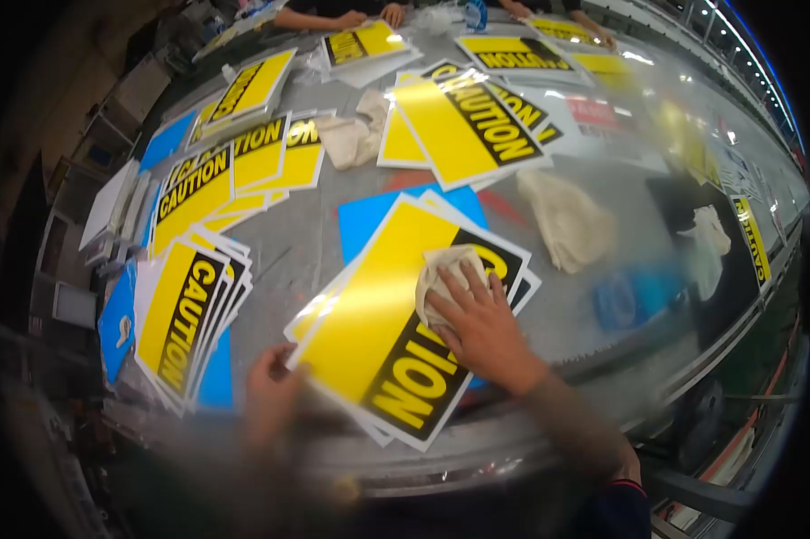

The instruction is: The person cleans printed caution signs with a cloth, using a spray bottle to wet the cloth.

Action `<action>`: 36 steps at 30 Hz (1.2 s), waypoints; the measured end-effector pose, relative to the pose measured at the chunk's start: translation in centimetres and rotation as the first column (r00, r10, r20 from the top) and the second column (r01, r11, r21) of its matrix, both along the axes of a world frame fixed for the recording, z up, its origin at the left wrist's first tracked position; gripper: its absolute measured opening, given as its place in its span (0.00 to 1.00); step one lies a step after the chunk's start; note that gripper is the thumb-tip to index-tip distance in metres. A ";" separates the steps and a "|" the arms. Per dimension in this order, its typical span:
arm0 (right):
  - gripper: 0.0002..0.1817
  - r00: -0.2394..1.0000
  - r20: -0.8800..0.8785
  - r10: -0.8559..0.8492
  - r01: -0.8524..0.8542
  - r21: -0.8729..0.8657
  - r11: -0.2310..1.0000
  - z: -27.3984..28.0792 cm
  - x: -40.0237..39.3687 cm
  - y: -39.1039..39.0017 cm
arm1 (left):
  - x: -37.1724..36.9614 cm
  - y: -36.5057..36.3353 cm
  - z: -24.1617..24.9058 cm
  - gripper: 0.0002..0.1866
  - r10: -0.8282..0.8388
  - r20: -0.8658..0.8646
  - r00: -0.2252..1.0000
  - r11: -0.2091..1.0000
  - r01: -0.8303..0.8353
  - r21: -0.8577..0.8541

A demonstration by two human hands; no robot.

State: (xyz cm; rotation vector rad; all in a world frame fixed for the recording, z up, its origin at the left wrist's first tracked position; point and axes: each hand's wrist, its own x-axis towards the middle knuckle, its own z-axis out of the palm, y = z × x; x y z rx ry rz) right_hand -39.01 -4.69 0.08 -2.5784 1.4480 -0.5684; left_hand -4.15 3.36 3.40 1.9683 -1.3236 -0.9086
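Observation:
A yellow and black caution sign (360, 296) lies in front of me on top of other signs, with a blue sheet (360, 220) showing beneath. My right hand (477, 319) holds a folded beige cloth (436, 265) against the sign's black lettered band, fingers over the cloth. At the sign's left corner, my left hand (275, 382) is partly blurred, its fingers curled in and closed at the edge. The cloth and right hand hide the middle letters of the word.
Fanned caution signs (176, 310) lie at the left, and another stack (468, 126) sits farther back. Beige cloths (567, 220) rest on the grey table (288, 247). Across the table are another person's hands (351, 20). A black sheet (692, 216) lies at right.

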 end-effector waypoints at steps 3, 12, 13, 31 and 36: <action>0.27 1.000 -0.014 0.000 0.000 0.015 1.000 -0.3 0.0 0.0 | 0.8 0.2 0.6 0.27 0.034 -0.744 0.667 0.987 -0.138 -0.078; 0.29 0.991 -0.096 -0.096 0.096 -0.002 0.995 0.1 -1.1 -1.6 | -5.2 -2.8 1.0 0.28 0.073 -0.947 0.314 0.994 0.052 0.094; 0.30 0.993 -0.102 -0.050 0.052 0.019 0.998 -0.1 -0.7 -1.0 | -4.7 -3.0 0.3 0.28 0.089 -0.942 0.324 0.987 0.099 0.127; 0.27 0.992 -0.114 -0.061 0.066 0.046 0.997 0.5 6.1 -9.8 | -2.1 -7.3 -4.9 0.27 0.033 -0.981 0.189 0.958 0.273 0.085; 0.26 0.953 -0.031 0.302 -0.294 0.150 0.944 1.9 12.5 -1.5 | -1.6 -6.9 -4.5 0.25 0.088 -0.981 0.172 0.956 0.263 0.132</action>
